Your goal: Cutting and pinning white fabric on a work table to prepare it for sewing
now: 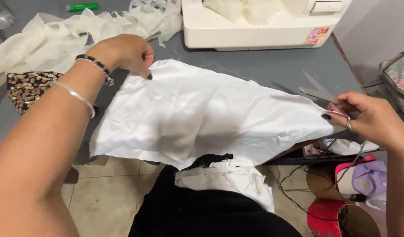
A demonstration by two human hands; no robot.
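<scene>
Crumpled white cloth (202, 114) under left hand (125, 53), steel scissors (318, 91) in right hand (373, 118)

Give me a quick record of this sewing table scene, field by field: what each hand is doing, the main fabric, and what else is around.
Left hand: left hand presses fingertips on the top edge of the white fabric
Right hand: right hand holds scissors, open, at the fabric's right tip
Main fabric: white, wrinkled, spread across the grey table, front edge hanging over
Behind: white sewing machine, cream sheer fabric, green lighter
Left edge: dark sequinned cloth
</scene>
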